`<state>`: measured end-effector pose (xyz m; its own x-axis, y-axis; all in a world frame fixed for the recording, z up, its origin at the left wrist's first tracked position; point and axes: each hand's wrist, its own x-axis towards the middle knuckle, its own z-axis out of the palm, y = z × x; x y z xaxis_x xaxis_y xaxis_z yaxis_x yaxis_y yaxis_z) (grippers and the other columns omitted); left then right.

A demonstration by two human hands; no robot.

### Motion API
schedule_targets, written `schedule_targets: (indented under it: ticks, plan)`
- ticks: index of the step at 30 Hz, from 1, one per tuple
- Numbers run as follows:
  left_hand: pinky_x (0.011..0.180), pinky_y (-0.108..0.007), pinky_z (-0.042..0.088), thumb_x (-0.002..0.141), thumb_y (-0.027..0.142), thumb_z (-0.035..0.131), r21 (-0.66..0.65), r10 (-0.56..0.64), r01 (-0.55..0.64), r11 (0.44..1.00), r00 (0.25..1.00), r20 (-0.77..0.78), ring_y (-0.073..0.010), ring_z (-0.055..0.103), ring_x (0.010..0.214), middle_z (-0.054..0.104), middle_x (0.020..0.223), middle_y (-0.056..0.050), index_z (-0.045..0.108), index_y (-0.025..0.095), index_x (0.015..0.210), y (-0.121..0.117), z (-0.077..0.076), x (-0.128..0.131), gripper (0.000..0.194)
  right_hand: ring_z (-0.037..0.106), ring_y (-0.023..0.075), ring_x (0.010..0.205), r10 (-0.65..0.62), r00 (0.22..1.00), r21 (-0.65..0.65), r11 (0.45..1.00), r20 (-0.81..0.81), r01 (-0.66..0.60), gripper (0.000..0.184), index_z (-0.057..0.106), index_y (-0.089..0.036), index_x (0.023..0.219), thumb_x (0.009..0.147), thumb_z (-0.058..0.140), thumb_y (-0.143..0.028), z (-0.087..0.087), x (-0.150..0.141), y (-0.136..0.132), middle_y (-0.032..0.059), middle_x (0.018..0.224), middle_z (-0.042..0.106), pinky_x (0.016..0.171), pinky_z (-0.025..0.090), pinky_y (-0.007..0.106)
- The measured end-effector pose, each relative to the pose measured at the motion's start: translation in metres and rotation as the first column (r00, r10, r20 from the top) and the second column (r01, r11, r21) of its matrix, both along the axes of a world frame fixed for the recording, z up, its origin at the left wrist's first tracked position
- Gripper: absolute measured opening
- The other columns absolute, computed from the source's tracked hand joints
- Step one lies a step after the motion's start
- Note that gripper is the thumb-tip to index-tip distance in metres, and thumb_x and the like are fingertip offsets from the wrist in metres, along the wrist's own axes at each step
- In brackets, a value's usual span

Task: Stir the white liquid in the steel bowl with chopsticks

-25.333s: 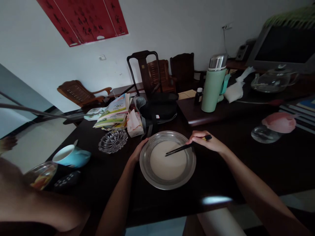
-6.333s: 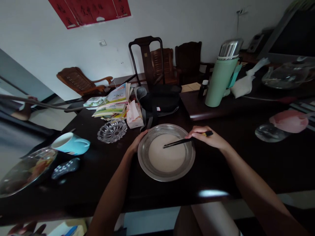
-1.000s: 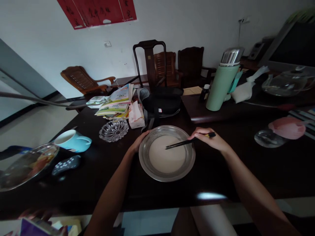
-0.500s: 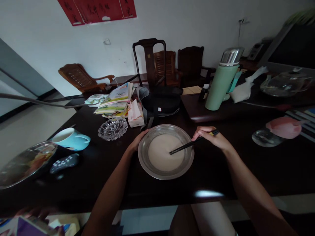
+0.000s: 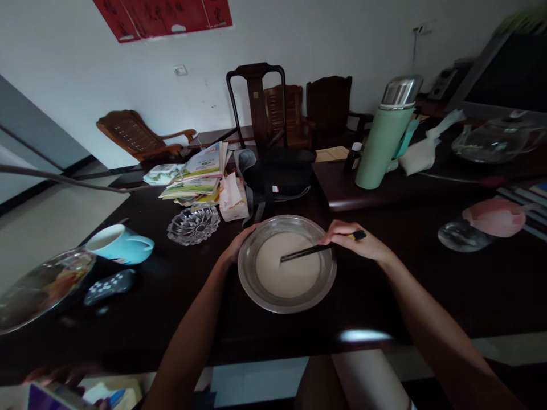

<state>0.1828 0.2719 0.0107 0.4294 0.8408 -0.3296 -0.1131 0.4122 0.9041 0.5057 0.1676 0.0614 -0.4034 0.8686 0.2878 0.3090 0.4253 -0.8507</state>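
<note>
A round metal bowl [image 5: 287,307] stands on the dark table in front of me, with a pale, creamy liquid [image 5: 286,279] in it. My left hand [image 5: 240,244] grips the bowl's left rim, its fingers partly hidden behind the edge. Black chopsticks [image 5: 303,251] are pinched in my right hand [image 5: 351,239] above the bowl's right rim. Their tips dip into the liquid near the middle.
Left are a blue mug [image 5: 122,244], a game controller [image 5: 110,286], a metal basin [image 5: 47,285] and a glass dish [image 5: 194,225]. Behind the bowl stand a tissue pack [image 5: 233,197], books [image 5: 205,171] and a black bag [image 5: 277,176]. A green thermos [image 5: 384,142] and pink-topped pitcher [image 5: 491,219] stand right. Another person's hand [image 5: 57,374] shows lower left.
My right hand has moved a little left, and the chopstick tips have shifted left and slightly up through the liquid. My left hand keeps its place on the bowl.
</note>
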Motion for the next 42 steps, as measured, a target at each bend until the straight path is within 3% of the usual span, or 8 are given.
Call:
schedule_targets:
  ticks: [5, 11, 17, 20, 24, 30, 36, 42]
  plan:
    - [0.086, -0.030, 0.044, 0.079, 0.032, 0.057, 0.005, 0.009, -0.009, 1.000, 1.000, -0.014, -0.0239, 0.061, 0.095, 0.069, 0.097, -0.006, 0.066, 0.015, 0.109, -0.001, 0.004, 0.002, 0.035, 0.064, 0.0190, 0.076, -0.179, 0.981, -0.013, 0.984, -0.071, 0.178, 0.033, 0.071, -0.019, 0.079, 0.088, 0.049, -0.042, 0.003, 0.007, -0.003, 0.0059, 0.076, 0.068, 0.073, 0.048, 0.030]
    - [0.085, -0.030, 0.044, 0.082, 0.029, 0.053, -0.006, 0.027, -0.027, 1.000, 1.000, -0.013, -0.0225, 0.062, 0.090, 0.070, 0.090, -0.005, 0.066, 0.014, 0.109, -0.002, 0.005, 0.003, 0.033, 0.064, 0.0188, 0.080, 0.039, 0.999, -0.025, 0.999, -0.030, -0.040, 0.034, 0.072, -0.017, 0.083, 0.089, 0.048, -0.041, 0.002, -0.003, -0.003, 0.0068, 0.082, 0.068, 0.074, 0.048, 0.030]
    - [0.083, -0.029, 0.044, 0.083, 0.030, 0.053, 0.000, 0.011, -0.011, 1.000, 1.000, -0.005, -0.0206, 0.063, 0.083, 0.070, 0.086, -0.005, 0.066, 0.014, 0.109, -0.003, 0.003, 0.002, 0.033, 0.064, 0.0194, 0.076, -0.181, 0.982, -0.009, 0.984, -0.055, 0.181, 0.034, 0.071, -0.018, 0.081, 0.089, 0.048, -0.042, 0.000, 0.006, -0.002, 0.0063, 0.077, 0.069, 0.074, 0.048, 0.031]
    - [0.085, -0.031, 0.043, 0.078, 0.035, 0.060, 0.012, -0.023, 0.023, 1.000, 0.999, 0.023, -0.0218, 0.062, 0.084, 0.070, 0.091, -0.005, 0.066, 0.016, 0.110, -0.002, 0.001, 0.000, 0.037, 0.064, 0.0190, 0.072, -0.109, 0.992, -0.045, 0.993, -0.066, 0.106, 0.037, 0.071, -0.017, 0.082, 0.090, 0.045, -0.042, 0.001, 0.005, -0.004, 0.0067, 0.073, 0.069, 0.070, 0.048, 0.030]
    - [0.085, -0.031, 0.042, 0.073, 0.038, 0.065, 0.017, -0.023, 0.022, 1.000, 0.999, 0.028, -0.0225, 0.062, 0.085, 0.070, 0.094, -0.005, 0.068, 0.018, 0.104, -0.001, 0.000, -0.001, 0.037, 0.063, 0.0196, 0.082, 0.021, 1.000, -0.020, 1.000, 0.009, -0.021, 0.031, 0.072, -0.019, 0.085, 0.088, 0.050, -0.041, -0.001, -0.005, -0.001, 0.0069, 0.086, 0.069, 0.077, 0.048, 0.032]
    - [0.092, -0.032, 0.038, 0.072, 0.039, 0.065, 0.071, -0.027, 0.026, 0.997, 0.999, 0.017, -0.0247, 0.058, 0.099, 0.068, 0.100, -0.005, 0.069, 0.017, 0.103, 0.001, -0.003, -0.001, 0.038, 0.066, 0.0205, 0.075, -0.196, 0.977, -0.060, 0.980, -0.090, 0.191, 0.032, 0.069, -0.018, 0.082, 0.088, 0.049, -0.043, 0.001, 0.008, -0.003, 0.0066, 0.075, 0.070, 0.074, 0.050, 0.033]
    - [0.092, -0.033, 0.038, 0.073, 0.039, 0.065, 0.024, -0.041, 0.040, 0.999, 0.998, 0.042, -0.0246, 0.060, 0.096, 0.069, 0.096, -0.006, 0.067, 0.018, 0.107, 0.001, -0.004, -0.002, 0.040, 0.065, 0.0204, 0.084, 0.001, 1.000, -0.031, 1.000, -0.019, -0.002, 0.031, 0.071, -0.018, 0.085, 0.088, 0.050, -0.041, -0.001, -0.004, -0.001, 0.0073, 0.087, 0.070, 0.078, 0.048, 0.033]
    - [0.091, -0.033, 0.039, 0.074, 0.038, 0.064, 0.044, -0.046, 0.044, 0.998, 0.998, 0.045, -0.0251, 0.059, 0.098, 0.068, 0.101, -0.007, 0.066, 0.016, 0.110, 0.001, -0.002, -0.001, 0.043, 0.066, 0.0202, 0.076, -0.181, 0.981, -0.043, 0.983, -0.076, 0.178, 0.034, 0.070, -0.019, 0.080, 0.089, 0.047, -0.043, 0.001, 0.007, -0.002, 0.0058, 0.075, 0.070, 0.074, 0.049, 0.032]
